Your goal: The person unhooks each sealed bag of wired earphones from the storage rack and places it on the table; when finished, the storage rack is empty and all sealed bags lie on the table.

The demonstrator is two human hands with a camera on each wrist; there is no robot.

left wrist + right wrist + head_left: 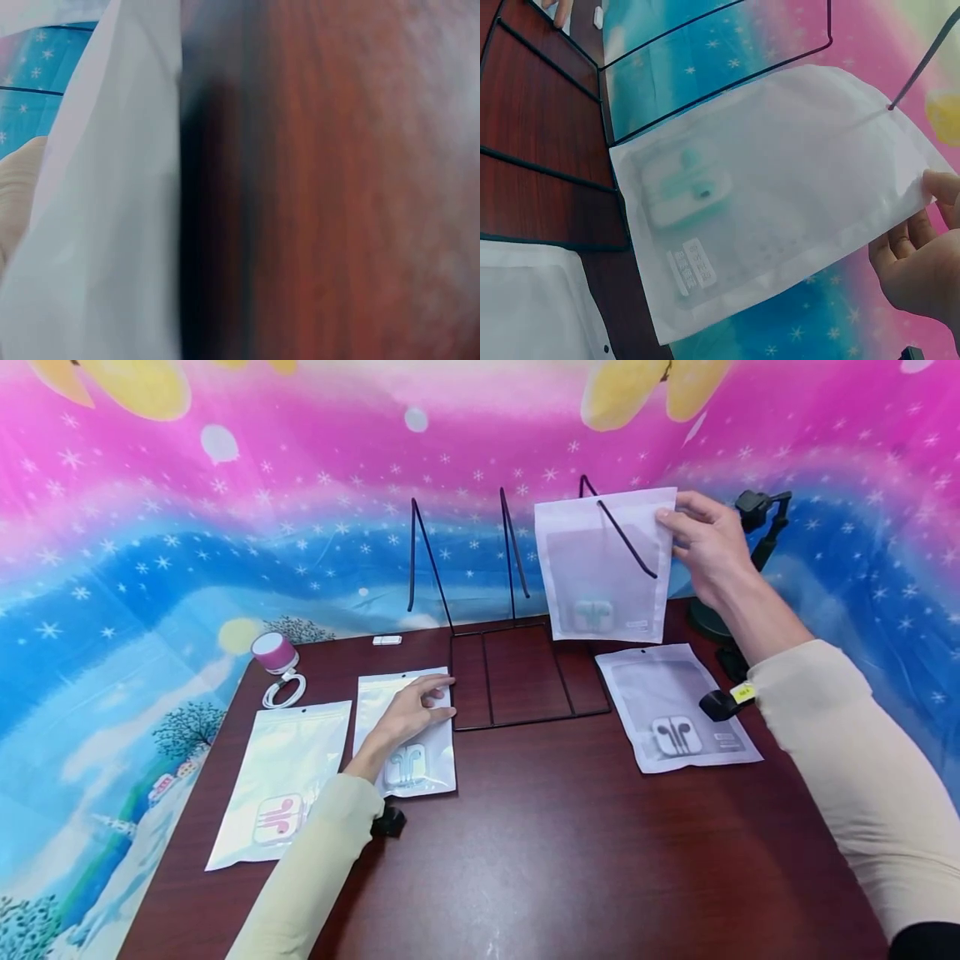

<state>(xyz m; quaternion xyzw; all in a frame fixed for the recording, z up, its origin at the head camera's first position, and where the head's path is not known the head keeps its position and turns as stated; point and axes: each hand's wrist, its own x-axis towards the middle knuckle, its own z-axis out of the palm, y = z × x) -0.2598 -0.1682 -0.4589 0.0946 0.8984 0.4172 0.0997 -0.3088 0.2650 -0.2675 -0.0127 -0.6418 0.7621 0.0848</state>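
In the head view, my right hand pinches the upper right edge of a frosted white bag, with thumb in front and fingers behind. The bag hangs on the right hook of a black wire rack; in the right wrist view the hook passes through its top. Pale green earphones in a case show through the bag. My left hand lies over a white bag holding light blue earphones, its fingertips right at the rack's left side wire.
A white bag with pink earphones lies at left, and a frosted bag with dark earphones at right. A pink cylinder, a coiled white cable and a small white piece sit at the back. A dark stand stands behind my right arm.
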